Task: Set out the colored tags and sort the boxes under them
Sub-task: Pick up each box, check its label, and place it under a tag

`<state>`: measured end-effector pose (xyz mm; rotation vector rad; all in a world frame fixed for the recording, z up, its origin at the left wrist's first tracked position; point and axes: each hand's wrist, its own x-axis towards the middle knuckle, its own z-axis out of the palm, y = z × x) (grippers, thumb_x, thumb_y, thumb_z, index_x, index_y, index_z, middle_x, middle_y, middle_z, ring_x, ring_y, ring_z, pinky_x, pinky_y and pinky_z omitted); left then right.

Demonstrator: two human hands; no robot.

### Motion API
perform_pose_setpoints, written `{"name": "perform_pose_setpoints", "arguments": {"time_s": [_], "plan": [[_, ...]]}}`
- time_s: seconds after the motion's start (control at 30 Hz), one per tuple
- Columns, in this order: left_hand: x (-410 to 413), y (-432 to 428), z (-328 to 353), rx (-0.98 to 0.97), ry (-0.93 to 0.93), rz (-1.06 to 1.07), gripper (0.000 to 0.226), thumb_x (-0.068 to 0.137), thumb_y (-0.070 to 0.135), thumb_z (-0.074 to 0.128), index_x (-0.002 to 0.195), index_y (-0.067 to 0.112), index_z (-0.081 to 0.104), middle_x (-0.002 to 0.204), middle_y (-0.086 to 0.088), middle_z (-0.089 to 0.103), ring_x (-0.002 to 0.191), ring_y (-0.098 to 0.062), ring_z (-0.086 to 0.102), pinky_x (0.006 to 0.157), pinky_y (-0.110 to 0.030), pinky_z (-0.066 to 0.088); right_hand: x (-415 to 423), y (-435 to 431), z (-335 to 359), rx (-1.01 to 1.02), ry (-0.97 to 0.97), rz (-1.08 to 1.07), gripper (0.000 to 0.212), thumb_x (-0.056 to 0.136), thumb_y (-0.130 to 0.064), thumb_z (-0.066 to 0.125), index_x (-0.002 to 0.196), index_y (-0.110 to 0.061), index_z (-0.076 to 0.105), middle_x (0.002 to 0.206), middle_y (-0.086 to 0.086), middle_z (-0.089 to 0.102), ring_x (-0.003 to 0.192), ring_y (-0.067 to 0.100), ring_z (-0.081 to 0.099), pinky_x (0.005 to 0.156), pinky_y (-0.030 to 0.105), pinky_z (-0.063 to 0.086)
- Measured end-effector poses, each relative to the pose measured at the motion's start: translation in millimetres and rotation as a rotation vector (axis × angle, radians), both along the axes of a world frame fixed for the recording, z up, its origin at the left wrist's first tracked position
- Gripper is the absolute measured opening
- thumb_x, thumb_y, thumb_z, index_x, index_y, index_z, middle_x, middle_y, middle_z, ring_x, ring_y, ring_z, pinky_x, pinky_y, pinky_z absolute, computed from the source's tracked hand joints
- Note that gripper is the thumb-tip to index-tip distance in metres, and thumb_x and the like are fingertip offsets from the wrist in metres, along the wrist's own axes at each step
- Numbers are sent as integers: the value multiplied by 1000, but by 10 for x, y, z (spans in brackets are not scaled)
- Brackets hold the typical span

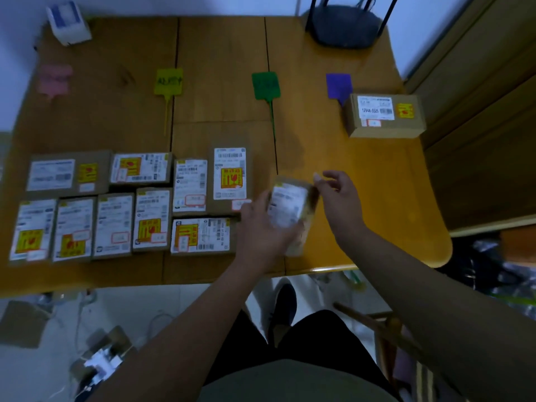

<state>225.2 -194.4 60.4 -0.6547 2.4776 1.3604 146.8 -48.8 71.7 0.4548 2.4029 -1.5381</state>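
Observation:
Four tags lie in a row across the wooden table (377,169): pink (54,79), yellow (169,81), green (265,85) and purple (338,85). One cardboard box (384,115) sits just right of and below the purple tag. Several labelled boxes (121,204) are packed together at the front left. My left hand (261,227) grips a small blurred box (291,211) above the front edge. My right hand (338,195) touches that box's upper right corner with thumb and fingertips.
A white and blue carton (68,23) stands at the back left corner. A dark stool or stand (345,24) sits at the back right. A wooden cabinet (478,111) borders the table's right side. Clutter and cables lie on the floor below.

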Motion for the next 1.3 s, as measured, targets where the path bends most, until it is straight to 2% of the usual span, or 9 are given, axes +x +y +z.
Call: {"name": "perform_pose_setpoints", "arguments": {"time_s": [0.13, 0.3, 0.43, 0.5, 0.73, 0.97, 1.07, 1.2, 1.3], "plan": [[-285, -259, 545, 268, 151, 368, 105, 52, 74, 84, 142, 33, 50, 127, -4, 62, 105, -16, 70, 75, -38, 66, -182, -214, 543, -320, -25, 176, 54, 97, -58, 62, 143, -32, 52, 128, -4, 64, 111, 17, 69, 86, 37, 57], [-436, -568, 1071, 204, 358, 282, 83, 77, 60, 80, 148, 34, 47, 131, -7, 56, 114, -23, 65, 83, -42, 64, -331, -619, 1118, -448, -42, 402, 43, 101, -42, 64, 142, -35, 54, 123, -1, 73, 115, 20, 71, 94, 42, 61], [-438, -829, 1362, 168, 483, 290, 62, 94, 45, 70, 151, 31, 49, 119, 1, 66, 100, -13, 72, 68, -26, 64, -465, -775, 1400, -482, -9, 343, 39, 110, -36, 48, 146, -23, 56, 125, 5, 71, 114, 24, 69, 92, 42, 60], [-439, -907, 1478, 191, 512, 288, 58, 95, 38, 72, 149, 31, 53, 113, 3, 70, 96, -9, 73, 69, -30, 65, -496, -800, 1470, -554, -6, 351, 36, 110, -38, 47, 136, -22, 65, 115, 5, 75, 105, 23, 73, 78, 33, 63], [-475, -1088, 1637, 293, 579, 318, 49, 92, 27, 76, 139, 33, 63, 111, -2, 75, 100, -15, 75, 75, -34, 65, -519, -903, 1527, -711, -18, 392, 28, 105, -41, 56, 124, -29, 72, 118, 4, 79, 108, 23, 76, 89, 42, 64], [-416, -1290, 1495, 652, 367, 337, 26, 96, 25, 70, 118, 40, 71, 108, 4, 80, 96, -18, 78, 70, -29, 62, -432, -1008, 1432, -686, -104, 354, 35, 108, -41, 49, 130, -20, 67, 125, 13, 75, 115, 29, 73, 93, 47, 63], [-402, -1371, 1403, 675, 332, 321, 28, 97, 25, 69, 122, 37, 70, 107, 3, 80, 95, -19, 78, 69, -30, 63, -398, -1053, 1367, -561, -100, 353, 34, 108, -43, 48, 128, -22, 66, 116, 7, 75, 106, 24, 75, 78, 34, 65], [-503, -1357, 1361, 683, 333, 356, 36, 98, 21, 68, 134, 26, 65, 109, 0, 80, 96, -19, 78, 70, -31, 63, -402, -1067, 1299, -485, -65, 301, 55, 103, -38, 61, 153, -22, 47, 129, 8, 71, 114, 25, 73, 94, 49, 62], [-625, -1297, 1320, 690, 329, 346, 40, 99, 20, 66, 138, 25, 61, 117, -4, 77, 98, -21, 78, 72, -35, 64, -436, -1016, 1239, -467, -17, 278, 54, 98, -30, 71, 149, -26, 51, 127, 6, 73, 104, 19, 78, 86, 42, 66]]}}
